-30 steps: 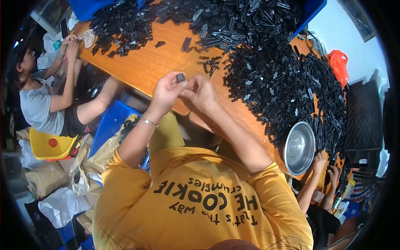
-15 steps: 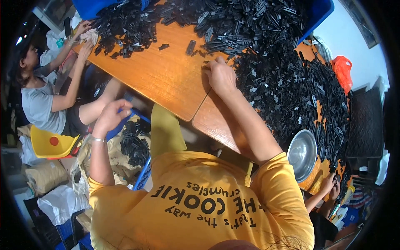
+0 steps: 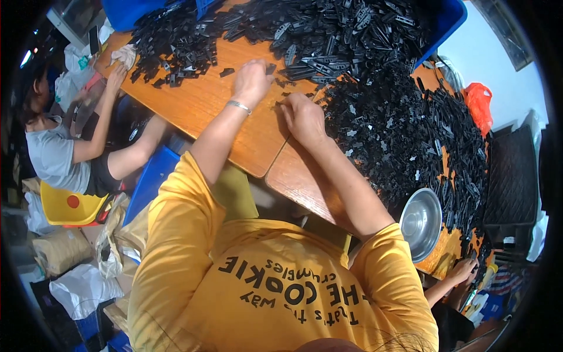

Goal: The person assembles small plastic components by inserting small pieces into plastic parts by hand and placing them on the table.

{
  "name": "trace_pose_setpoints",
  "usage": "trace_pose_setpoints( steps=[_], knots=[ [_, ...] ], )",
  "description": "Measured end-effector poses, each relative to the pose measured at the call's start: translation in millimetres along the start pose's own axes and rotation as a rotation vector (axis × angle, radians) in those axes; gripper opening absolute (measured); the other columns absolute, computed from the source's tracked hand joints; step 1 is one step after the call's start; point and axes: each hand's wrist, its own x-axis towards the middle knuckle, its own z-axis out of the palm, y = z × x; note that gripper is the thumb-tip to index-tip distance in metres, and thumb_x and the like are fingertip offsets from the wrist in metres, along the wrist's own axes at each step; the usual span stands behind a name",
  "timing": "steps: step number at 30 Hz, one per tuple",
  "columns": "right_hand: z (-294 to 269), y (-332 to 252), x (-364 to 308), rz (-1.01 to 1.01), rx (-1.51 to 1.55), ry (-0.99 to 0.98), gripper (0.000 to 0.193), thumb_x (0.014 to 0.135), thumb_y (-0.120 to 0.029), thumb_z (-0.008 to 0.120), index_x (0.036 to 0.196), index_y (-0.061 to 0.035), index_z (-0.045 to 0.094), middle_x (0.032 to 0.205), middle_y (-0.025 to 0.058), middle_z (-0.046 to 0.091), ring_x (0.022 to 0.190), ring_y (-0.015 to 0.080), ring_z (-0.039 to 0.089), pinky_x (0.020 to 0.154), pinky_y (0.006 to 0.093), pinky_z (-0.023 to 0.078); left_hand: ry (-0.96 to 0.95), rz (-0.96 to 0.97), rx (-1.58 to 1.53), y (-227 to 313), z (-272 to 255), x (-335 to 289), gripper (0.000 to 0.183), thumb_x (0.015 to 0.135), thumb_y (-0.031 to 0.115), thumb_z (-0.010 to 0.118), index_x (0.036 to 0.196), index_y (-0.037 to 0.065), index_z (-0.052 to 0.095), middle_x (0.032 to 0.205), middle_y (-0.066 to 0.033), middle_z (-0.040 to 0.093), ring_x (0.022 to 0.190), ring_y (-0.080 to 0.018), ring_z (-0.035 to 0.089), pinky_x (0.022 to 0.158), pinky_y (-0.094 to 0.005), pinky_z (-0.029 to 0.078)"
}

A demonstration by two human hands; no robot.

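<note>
My left hand [image 3: 253,82] is over the orange wooden table [image 3: 193,108], its fingers closed at a small flat black plastic part [image 3: 270,68]. Just to its right, my right hand [image 3: 304,119] has thumb and fingertips pressed together low over the tabletop. Whatever lies in that pinch is too small and dark to make out. A few small black bits [image 3: 285,83] lie between the hands and the far heap. Beside my right hand spreads a dense pile of small black plastic pieces [image 3: 375,126].
Larger black parts [image 3: 346,35] are heaped at the back beside a blue bin [image 3: 443,29]. A steel bowl [image 3: 421,223] sits at the right edge. One person [image 3: 56,146] sits at the left; another person's hands [image 3: 464,271] work at lower right. A red bag [image 3: 479,108] hangs at far right.
My left hand has come up from beside the table, off the left edge, to the black part on the tabletop. My right hand has shifted slightly nearer and left.
</note>
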Motion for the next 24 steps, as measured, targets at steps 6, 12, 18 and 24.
trace_pose_setpoints(
  steps=[6,12,18,24],
  knots=[
    [2,-5,0,0.195,0.207,0.040,0.014,0.089,-0.013,0.076,0.092,-0.0027,0.067,0.081,0.0188,0.070,0.078,0.0400,0.070,0.069,0.0461,0.056,-0.042,-0.222,-0.438,-37,14,-1,0.026,0.090,0.018,0.078,0.111,0.002,0.073,0.105,-0.0164,0.076,0.096,-0.0298,0.074,0.084,-0.0426,0.058],
    [-23,-14,-1,0.352,0.438,0.171,0.015,0.085,-0.007,0.082,0.091,-0.0020,0.069,0.084,0.0148,0.069,0.074,0.0309,0.070,0.069,0.0401,0.057,-0.354,-0.542,-1.415,10,-41,-40,0.030,0.107,0.010,0.058,0.135,-0.001,0.060,0.114,-0.0137,0.075,0.094,-0.0185,0.076,0.082,-0.0273,0.064],
    [-44,-39,5,0.150,0.433,0.340,0.014,0.084,0.001,0.080,0.090,-0.0010,0.068,0.087,0.0134,0.066,0.075,0.0276,0.070,0.067,0.0372,0.057,-0.408,-0.441,-1.668,29,-70,-77,0.034,0.104,0.015,0.068,0.134,0.002,0.062,0.117,-0.0096,0.075,0.101,-0.0164,0.074,0.087,-0.0305,0.061],
    [-57,-49,-1,0.030,0.418,0.372,0.016,0.083,0.005,0.078,0.093,-0.0016,0.067,0.090,0.0118,0.066,0.076,0.0250,0.070,0.064,0.0337,0.058,-0.417,-0.391,-1.726,40,-81,-85,0.039,0.103,0.016,0.069,0.139,0.002,0.059,0.119,-0.0094,0.074,0.103,-0.0158,0.073,0.091,-0.0332,0.061]
  ],
)
